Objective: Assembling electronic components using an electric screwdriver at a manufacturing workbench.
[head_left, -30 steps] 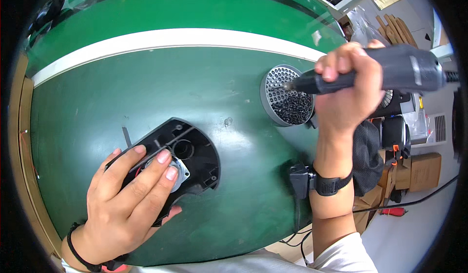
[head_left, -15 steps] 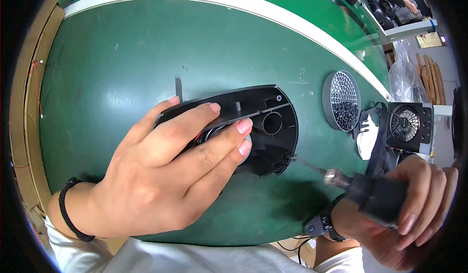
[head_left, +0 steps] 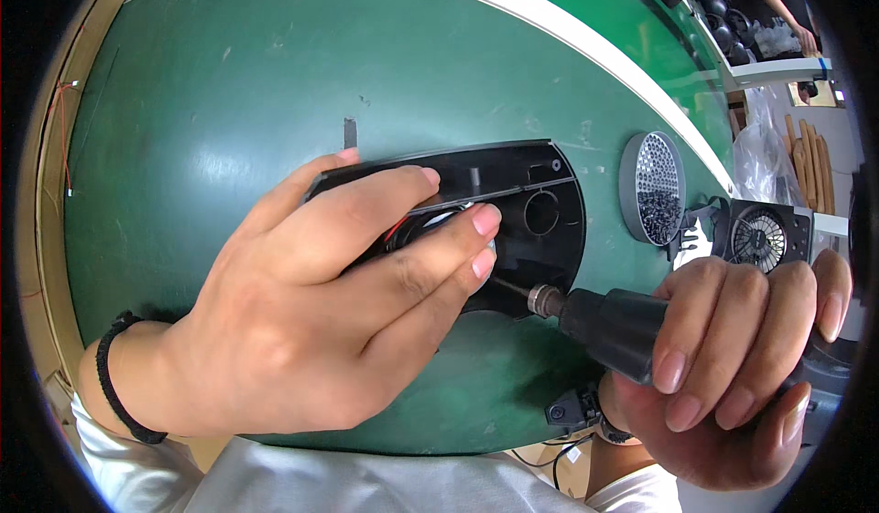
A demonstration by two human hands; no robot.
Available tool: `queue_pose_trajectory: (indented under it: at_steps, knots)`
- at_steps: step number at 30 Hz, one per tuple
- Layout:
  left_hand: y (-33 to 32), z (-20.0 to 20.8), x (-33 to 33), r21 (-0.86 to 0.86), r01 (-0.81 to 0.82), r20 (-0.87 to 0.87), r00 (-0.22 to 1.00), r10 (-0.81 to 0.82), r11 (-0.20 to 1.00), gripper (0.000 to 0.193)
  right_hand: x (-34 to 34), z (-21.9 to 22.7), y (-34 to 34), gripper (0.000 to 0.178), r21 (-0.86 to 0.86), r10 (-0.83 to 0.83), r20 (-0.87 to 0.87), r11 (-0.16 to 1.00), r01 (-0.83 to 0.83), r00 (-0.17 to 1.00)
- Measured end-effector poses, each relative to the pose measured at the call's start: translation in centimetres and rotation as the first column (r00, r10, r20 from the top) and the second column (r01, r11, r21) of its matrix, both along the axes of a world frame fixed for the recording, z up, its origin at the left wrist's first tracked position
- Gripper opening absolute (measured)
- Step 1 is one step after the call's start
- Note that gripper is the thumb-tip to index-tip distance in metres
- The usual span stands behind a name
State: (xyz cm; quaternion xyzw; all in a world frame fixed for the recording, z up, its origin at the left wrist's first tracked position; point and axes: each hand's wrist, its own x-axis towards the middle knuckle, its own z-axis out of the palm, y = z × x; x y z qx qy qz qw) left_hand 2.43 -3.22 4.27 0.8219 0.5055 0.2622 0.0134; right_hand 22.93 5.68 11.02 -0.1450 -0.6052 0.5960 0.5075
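In the middle of the green table lies a curved black plastic housing, with a round opening near its right end and a red wire inside. My left hand lies across it, thumb at the far edge and fingers pressed onto the inside, gripping it. An electric screwdriver with a black body is wrapped in the fingers of my right hand. Its thin bit points left into the housing, near my left fingertips; the tip itself is partly hidden by them.
A round grey tray of small black screws stands at the right. Beyond it are a black fan unit, a clear plastic bag and brown sticks. Cardboard runs along the left edge. Another person's arm shows at the top right.
The screwdriver in my right hand has moved left, bringing its bit from the housing's right edge to inside it. The housing and my left hand sit slightly further right and up in view.
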Motion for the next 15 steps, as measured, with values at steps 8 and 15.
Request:
queue_pose_trajectory:
  at_steps: [8, 15]
  knots:
    - [-0.2, 0.0, 0.0, -0.025, -0.018, -0.007, 1.0, 0.018, 1.0, 0.053, -0.7, -1.2, -0.1, 0.034, 0.009, 0.037, 0.042, 0.999, -0.037, 0.998]
    - [-0.2, 0.2, 0.6, -0.014, -0.014, -0.011, 1.0, 0.013, 1.0, 0.054, 0.4, -0.1, -0.2, 0.032, 0.003, 0.058, 0.176, 0.998, -0.06, 0.983]
